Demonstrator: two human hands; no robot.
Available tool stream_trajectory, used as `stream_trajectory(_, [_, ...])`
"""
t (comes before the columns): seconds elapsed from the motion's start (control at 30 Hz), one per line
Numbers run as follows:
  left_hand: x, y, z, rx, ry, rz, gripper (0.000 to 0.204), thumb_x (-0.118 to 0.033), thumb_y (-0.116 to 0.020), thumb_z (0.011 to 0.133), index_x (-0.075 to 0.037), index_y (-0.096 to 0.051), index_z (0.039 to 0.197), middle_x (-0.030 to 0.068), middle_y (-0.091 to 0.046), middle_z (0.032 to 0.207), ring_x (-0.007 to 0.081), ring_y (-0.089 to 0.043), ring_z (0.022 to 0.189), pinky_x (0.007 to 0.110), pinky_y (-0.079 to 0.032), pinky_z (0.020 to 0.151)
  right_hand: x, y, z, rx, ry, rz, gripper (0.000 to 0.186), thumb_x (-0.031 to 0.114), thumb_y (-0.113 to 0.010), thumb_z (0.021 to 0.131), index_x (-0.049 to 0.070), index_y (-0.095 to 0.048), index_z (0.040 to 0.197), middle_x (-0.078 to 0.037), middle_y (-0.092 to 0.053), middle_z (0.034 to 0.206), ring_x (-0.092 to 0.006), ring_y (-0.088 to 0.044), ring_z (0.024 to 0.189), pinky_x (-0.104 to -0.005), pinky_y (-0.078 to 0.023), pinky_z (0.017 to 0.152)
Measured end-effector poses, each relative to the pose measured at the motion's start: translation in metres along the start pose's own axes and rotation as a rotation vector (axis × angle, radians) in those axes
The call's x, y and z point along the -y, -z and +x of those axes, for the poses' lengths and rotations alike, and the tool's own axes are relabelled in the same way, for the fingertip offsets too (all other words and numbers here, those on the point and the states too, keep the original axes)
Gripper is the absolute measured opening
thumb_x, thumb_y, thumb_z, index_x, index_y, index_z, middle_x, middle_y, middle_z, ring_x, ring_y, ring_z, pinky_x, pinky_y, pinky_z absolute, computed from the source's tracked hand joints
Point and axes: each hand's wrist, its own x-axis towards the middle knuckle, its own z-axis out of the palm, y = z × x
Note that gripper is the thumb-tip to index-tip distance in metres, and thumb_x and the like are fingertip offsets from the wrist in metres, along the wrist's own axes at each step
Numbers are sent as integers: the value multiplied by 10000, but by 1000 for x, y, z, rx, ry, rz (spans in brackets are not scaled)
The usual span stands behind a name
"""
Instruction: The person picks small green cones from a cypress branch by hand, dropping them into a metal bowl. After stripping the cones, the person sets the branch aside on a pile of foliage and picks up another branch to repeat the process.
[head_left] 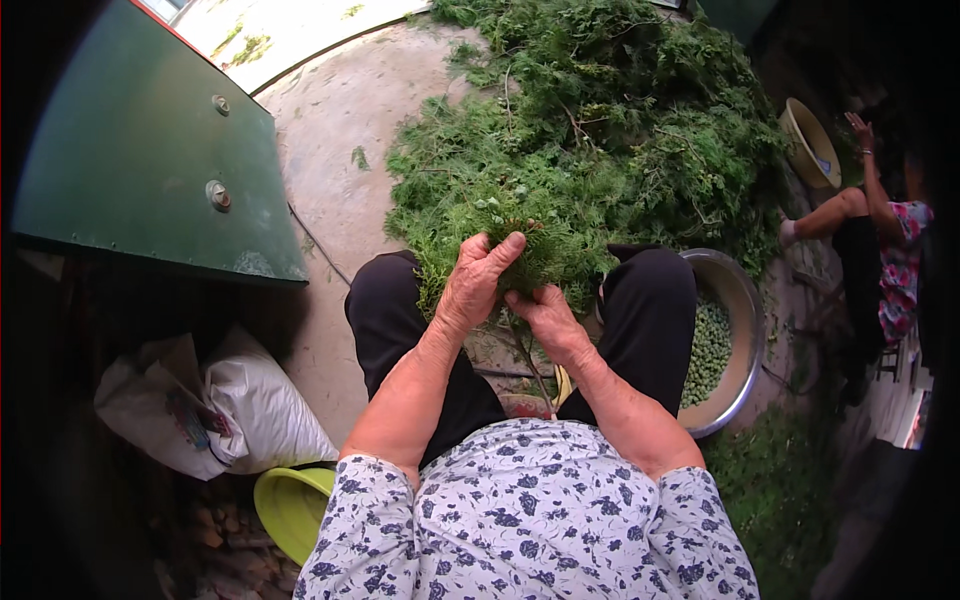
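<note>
My left hand (478,275) grips a leafy evergreen sprig (520,222) above my lap, its thumb over the foliage, which has small pale and brown bits among it. Just below and to the right, my right hand (543,318) is closed on the same branch, whose bare stem runs down between my legs. Beside my right knee sits a wide steel bowl (743,360) holding many small green cones or berries. Ahead lies a big heap of cut green branches (620,120). The fingertips of both hands are partly hidden in the foliage.
A green metal cabinet (140,170) stands front left, with white sacks (245,395) and a yellow-green basin (290,500) below it. Another person (900,260) in a floral top sits at the right, hand raised, near a tan basin (805,140). Cables cross the concrete floor.
</note>
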Motion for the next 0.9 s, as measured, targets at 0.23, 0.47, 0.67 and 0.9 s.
stream_trajectory(0.23, [0,3,-4,-63,-37,-47,242,-240,-576,876,-40,-556,1009,35,-619,858,121,-588,721,247,-482,607,25,11,-11,27,60,-34,353,28,-552,765,-30,-523,1111,-36,-599,979,-113,-525,921,-265,-414,834])
stream_trajectory(0.47, [-18,-12,-16,133,32,-179,490,-316,-516,895,-89,-377,1306,48,-598,877,93,-444,427,255,-429,461,43,26,-2,-11,112,488,334,50,-527,847,-43,-504,1167,-54,-602,1016,-88,-541,892,-228,-432,794])
stream_trajectory(0.67, [-8,-11,-16,104,104,-47,485,-376,-512,891,-41,-429,1233,-1,-588,906,58,-547,653,218,-444,463,48,19,-1,50,147,-46,229,142,-559,873,-31,-572,1022,-28,-613,858,-65,-569,755,-216,-470,632])
stream_trajectory(0.9, [-2,5,-12,208,258,-80,545,-491,-438,885,-51,-448,1206,46,-593,828,93,-519,465,254,-445,416,40,10,-5,-68,152,247,155,97,-628,821,-15,-586,920,-20,-597,734,-63,-555,625,-203,-470,565])
